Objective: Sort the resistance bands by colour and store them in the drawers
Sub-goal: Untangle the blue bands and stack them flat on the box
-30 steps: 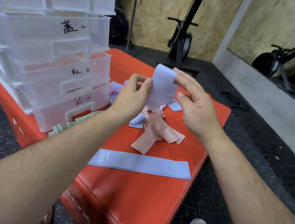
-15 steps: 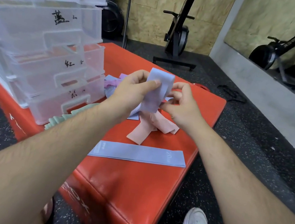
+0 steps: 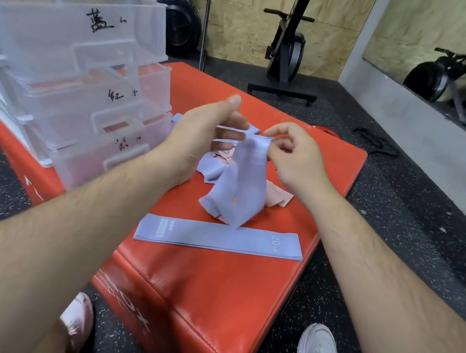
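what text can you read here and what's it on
"蓝": second drawer from the top
"红 15": drawer below it
"20 LB": flat blue band
Too blurred to read: the label on the lowest drawer, the band's small logo, the lettering on the red box

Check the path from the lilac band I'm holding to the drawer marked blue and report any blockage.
Only the left hand lies between the lilac fabric band, pinched by the right hand, and the clear plastic drawer marked 蓝. Whether that drawer is open far enough is unclear.
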A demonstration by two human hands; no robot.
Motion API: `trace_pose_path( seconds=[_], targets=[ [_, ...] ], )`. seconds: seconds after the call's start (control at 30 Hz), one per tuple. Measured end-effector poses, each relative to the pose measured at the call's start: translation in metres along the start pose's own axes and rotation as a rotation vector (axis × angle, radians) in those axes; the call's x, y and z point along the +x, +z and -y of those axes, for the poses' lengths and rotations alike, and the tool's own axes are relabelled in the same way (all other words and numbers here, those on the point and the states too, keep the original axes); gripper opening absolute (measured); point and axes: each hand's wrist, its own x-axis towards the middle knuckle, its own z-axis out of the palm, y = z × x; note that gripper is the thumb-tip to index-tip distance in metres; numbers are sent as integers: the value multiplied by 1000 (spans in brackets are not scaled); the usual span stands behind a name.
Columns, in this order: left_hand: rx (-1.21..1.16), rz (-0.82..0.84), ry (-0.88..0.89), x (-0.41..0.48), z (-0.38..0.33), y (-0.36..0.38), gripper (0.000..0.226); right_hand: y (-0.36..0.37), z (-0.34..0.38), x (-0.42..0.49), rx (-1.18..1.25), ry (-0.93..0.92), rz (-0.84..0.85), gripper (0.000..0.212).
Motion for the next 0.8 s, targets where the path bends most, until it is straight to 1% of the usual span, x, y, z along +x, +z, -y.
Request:
trace_pose_path(
  seconds=[0.07,0.1,0.2,0.27,0.37,0.43,0.5,0.53,0.6,0.67,0.73,0.8],
  targets=[
    [200,-69,80,1,8,0,21,-1,6,-3,26,-25,13,24],
    [272,-65,103,1,11,0,19,-2,8,-5,35,-41,30,22],
    [399,-29,94,-2,11,4,30,-1,13,-10,47,-88,80,19],
    [478,-32,111,-2,9,5,28,-1,15,-13,53,-116,96,19],
    [494,-20,125,-1,8,5,15,-5,18,-16,84,-103,89,23],
    [500,-33,138,-1,8,3,12,-7,19,-16,162,-24,106,29],
    [488,-25,158,-3,7,1,10,-6,16,-16,176,56,160,31],
    [487,-13,173,-4,7,1,9,-5,14,-16,135,65,192,29],
    [492,16,199,-7,6,0,7,-1,7,-16,-34,2,225,20],
    [496,46,207,-8,4,-2,7,1,3,-16,-178,-55,228,27],
    [538,70,218,-9,4,-3,10,2,5,-15,-199,-76,233,31],
    [592,75,260,-10,4,-2,9,4,9,-15,-164,-83,257,31]
  ],
)
